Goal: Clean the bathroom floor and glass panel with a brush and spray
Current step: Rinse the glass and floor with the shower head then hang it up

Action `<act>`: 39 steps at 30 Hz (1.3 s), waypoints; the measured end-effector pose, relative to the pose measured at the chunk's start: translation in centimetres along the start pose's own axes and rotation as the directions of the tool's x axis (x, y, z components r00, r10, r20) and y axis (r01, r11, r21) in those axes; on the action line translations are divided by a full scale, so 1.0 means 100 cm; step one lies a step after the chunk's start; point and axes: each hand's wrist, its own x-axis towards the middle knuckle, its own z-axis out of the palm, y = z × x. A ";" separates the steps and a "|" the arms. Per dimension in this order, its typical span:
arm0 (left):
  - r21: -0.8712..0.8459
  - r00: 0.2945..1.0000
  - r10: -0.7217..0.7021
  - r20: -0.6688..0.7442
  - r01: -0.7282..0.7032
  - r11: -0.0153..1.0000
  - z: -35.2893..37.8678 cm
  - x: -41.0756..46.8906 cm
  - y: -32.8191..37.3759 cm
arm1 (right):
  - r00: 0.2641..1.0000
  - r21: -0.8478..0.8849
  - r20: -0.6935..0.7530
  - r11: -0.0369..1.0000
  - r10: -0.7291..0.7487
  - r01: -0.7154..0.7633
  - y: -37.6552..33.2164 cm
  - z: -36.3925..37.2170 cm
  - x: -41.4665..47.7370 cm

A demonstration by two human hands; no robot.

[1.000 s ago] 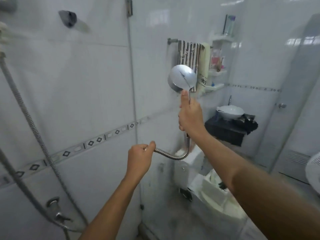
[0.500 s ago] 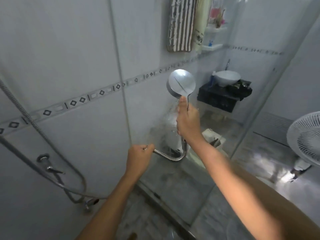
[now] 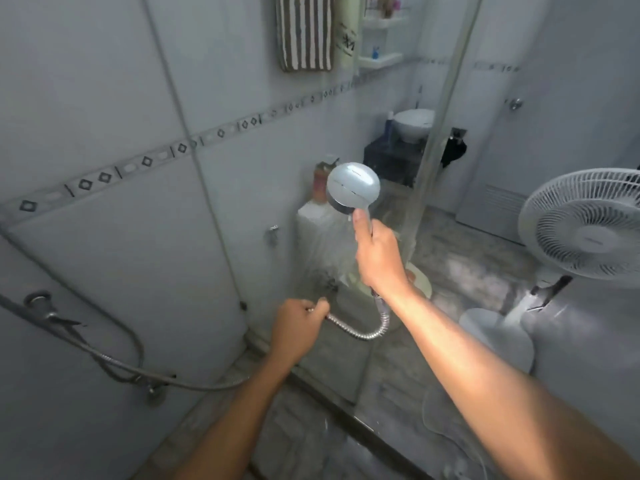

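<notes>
**Shower head held up to the glass panel**

The person's right hand (image 3: 377, 258) is wrapped firmly round the handle of a chrome shower head (image 3: 353, 187), thumb lying up along the stem just under the round head. The head is held upright, its shiny back toward the camera and its face toward the glass panel (image 3: 438, 140), close in front of it. The glass around and below the head looks streaked and blurry.

The left hand (image 3: 298, 329) is lower and to the left, fingers curled tightly round the metal hose (image 3: 363, 332). Between the two hands the hose sags in a short loop; from the left hand it trails off left toward a wall fitting (image 3: 38, 301) on the tiled wall.

Through the glass a white toilet cistern (image 3: 318, 230) shows, with a bottle standing on top of it. Farther back a white wash basin (image 3: 414, 124) sits on a dark cabinet. A striped towel (image 3: 304, 32) hangs on the wall above. To the right, beyond the panel's edge, a white pedestal fan (image 3: 588, 223) stands on the grey mottled floor (image 3: 467, 271). No brush shows in this view.
</notes>
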 end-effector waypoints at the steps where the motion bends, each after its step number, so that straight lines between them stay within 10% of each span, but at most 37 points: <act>1: -0.002 1.000 0.007 0.024 -0.007 1.000 0.007 -0.006 0.001 | 1.000 -0.013 0.015 1.000 0.021 -0.021 0.005 -0.006 -0.003; 11: -0.096 0.994 0.102 0.026 -0.099 0.991 0.036 -0.029 0.042 | 0.986 -0.043 0.117 0.992 0.119 -0.115 0.001 -0.063 -0.003; 20: -0.122 0.926 0.287 -0.247 -0.323 0.938 -0.048 0.039 0.169 | 0.918 0.072 -0.266 0.944 -0.294 0.323 -0.135 -0.120 0.079; 34: -0.196 0.726 0.447 -0.522 -0.612 0.766 -0.205 0.125 0.357 | 0.641 0.135 -0.633 0.753 -0.434 0.644 -0.359 -0.163 0.184; 39: -0.222 0.681 0.398 -0.615 -0.634 0.741 -0.245 0.151 0.356 | 0.671 0.174 -0.538 0.712 -0.510 0.680 -0.400 -0.121 0.210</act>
